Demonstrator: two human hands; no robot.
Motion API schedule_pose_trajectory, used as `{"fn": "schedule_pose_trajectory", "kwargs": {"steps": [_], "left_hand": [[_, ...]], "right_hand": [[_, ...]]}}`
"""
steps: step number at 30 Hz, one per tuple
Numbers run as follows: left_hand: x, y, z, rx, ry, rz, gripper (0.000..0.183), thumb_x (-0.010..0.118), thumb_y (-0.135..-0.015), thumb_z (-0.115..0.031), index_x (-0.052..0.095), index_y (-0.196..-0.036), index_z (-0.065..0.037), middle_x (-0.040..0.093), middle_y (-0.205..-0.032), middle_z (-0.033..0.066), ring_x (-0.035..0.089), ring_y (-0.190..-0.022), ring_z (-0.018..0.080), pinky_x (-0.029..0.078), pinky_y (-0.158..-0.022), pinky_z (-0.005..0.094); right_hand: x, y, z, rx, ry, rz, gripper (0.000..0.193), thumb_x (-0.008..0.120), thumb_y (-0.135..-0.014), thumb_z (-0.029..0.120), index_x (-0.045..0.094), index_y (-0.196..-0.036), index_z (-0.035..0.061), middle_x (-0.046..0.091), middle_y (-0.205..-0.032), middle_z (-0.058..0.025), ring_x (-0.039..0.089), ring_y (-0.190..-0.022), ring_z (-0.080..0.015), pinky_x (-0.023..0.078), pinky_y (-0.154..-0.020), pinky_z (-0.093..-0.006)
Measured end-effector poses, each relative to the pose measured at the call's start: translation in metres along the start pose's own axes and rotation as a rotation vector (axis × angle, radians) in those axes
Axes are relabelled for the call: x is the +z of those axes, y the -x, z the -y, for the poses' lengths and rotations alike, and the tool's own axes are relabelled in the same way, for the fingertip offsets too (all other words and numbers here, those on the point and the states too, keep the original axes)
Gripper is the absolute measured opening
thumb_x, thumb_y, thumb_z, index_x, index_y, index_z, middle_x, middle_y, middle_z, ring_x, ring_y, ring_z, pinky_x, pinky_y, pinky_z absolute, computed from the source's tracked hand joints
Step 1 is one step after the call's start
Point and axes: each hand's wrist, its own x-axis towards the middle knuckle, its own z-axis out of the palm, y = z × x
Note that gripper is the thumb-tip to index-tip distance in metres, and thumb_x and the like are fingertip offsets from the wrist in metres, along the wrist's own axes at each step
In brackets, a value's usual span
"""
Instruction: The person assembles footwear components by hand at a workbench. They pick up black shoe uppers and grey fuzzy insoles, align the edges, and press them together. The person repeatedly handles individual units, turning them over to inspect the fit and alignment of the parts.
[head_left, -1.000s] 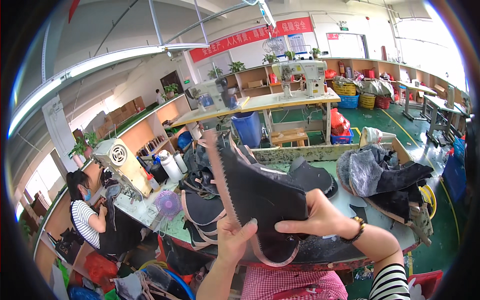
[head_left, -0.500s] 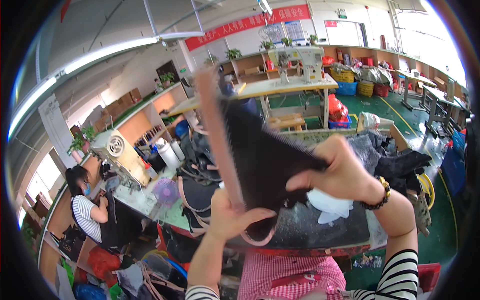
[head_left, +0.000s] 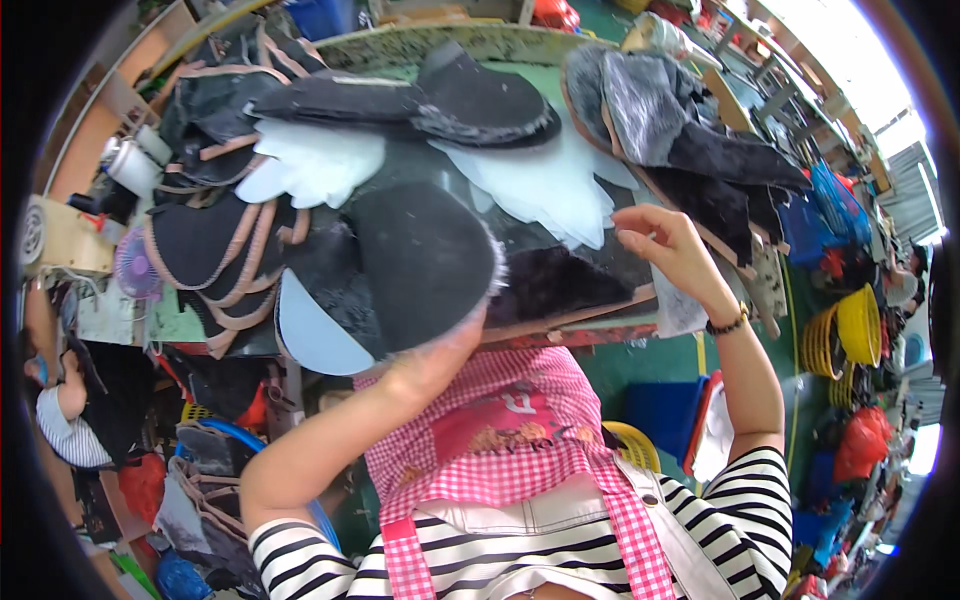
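Note:
My left hand (head_left: 432, 368) grips the lower edge of a black rounded fabric piece (head_left: 425, 265) with a fuzzy grey rim; its fingertips are hidden behind the piece. My right hand (head_left: 668, 248) is raised over the right part of the bench, thumb and fingers apart, with nothing visible in it. Near it lie white scalloped sheets (head_left: 545, 190). A black furry piece with a tan edge (head_left: 560, 285) lies along the front edge, between my hands. A pale curved sheet (head_left: 318, 325) sits left of the rounded piece.
Black fabric pieces with tan edging (head_left: 215, 245) are heaped at the left. Black padded pieces (head_left: 480, 100) lie at the back, and grey furry pieces (head_left: 655, 100) at the right. A purple fan (head_left: 138, 262) stands far left, near a person in a striped top (head_left: 65, 430).
The view has tipped down towards the bench. The tan-edged black piece both hands held up is out of them; my left hand now holds the rounded piece, and my right hand is free.

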Motion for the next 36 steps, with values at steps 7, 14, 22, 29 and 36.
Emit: {"fn": "schedule_pose_trajectory", "kwargs": {"steps": [7, 14, 22, 29, 36], "left_hand": [[-0.051, -0.033, 0.017, 0.381, -0.287, 0.400, 0.046, 0.046, -0.089, -0.020, 0.054, -0.129, 0.002, 0.059, -0.118, 0.0166, 0.054, -0.096, 0.0284, 0.044, -0.083, 0.0400], [-0.051, -0.043, 0.012, 0.552, -0.497, 0.459, 0.043, 0.041, -0.092, -0.021, 0.052, -0.126, 0.004, 0.058, -0.118, 0.0203, 0.057, -0.093, 0.0301, 0.044, -0.081, 0.0411], [-0.051, -0.037, 0.020, 0.626, -0.477, 0.412, 0.044, 0.041, -0.092, -0.023, 0.050, -0.128, 0.002, 0.062, -0.113, 0.0197, 0.057, -0.090, 0.0275, 0.044, -0.084, 0.0379], [-0.053, -0.032, 0.016, 0.600, -0.493, 0.385, 0.044, 0.042, -0.092, -0.024, 0.050, -0.128, 0.001, 0.062, -0.114, 0.0191, 0.057, -0.089, 0.0264, 0.044, -0.084, 0.0377], [-0.028, -0.015, 0.016, 0.228, -0.060, 0.128, 0.039, 0.052, -0.084, -0.018, 0.057, -0.119, -0.001, 0.060, -0.112, 0.0182, 0.057, -0.087, 0.0257, 0.044, -0.081, 0.0362]], "right_hand": [[0.040, 0.014, 0.041, -0.033, 0.531, 0.160, 0.052, 0.072, -0.075, 0.044, 0.068, -0.098, -0.0023, 0.066, -0.086, -0.0175, 0.065, -0.078, -0.0326, 0.050, -0.068, -0.0388], [0.041, -0.002, 0.027, 0.008, 0.484, 0.261, 0.046, 0.080, -0.070, 0.039, 0.058, -0.079, -0.0006, 0.059, -0.071, -0.0141, 0.058, -0.064, -0.0273, 0.044, -0.059, -0.0371], [0.035, -0.016, 0.028, -0.025, 0.136, 0.280, 0.041, 0.070, -0.075, 0.009, 0.057, -0.113, 0.0108, 0.057, -0.071, -0.0119, 0.055, -0.062, -0.0250, 0.042, -0.058, -0.0359], [0.066, 0.010, 0.029, -0.433, 0.845, 0.241, 0.059, 0.062, -0.078, 0.012, 0.049, -0.135, 0.0140, 0.051, -0.133, -0.0142, 0.053, -0.115, -0.0262, 0.042, -0.094, -0.0386], [0.092, 0.011, 0.011, -0.463, 0.812, 0.045, 0.069, 0.066, -0.071, 0.016, 0.043, -0.132, -0.0068, 0.045, -0.139, -0.0201, 0.044, -0.129, -0.0307, 0.034, -0.108, -0.0401]]}}
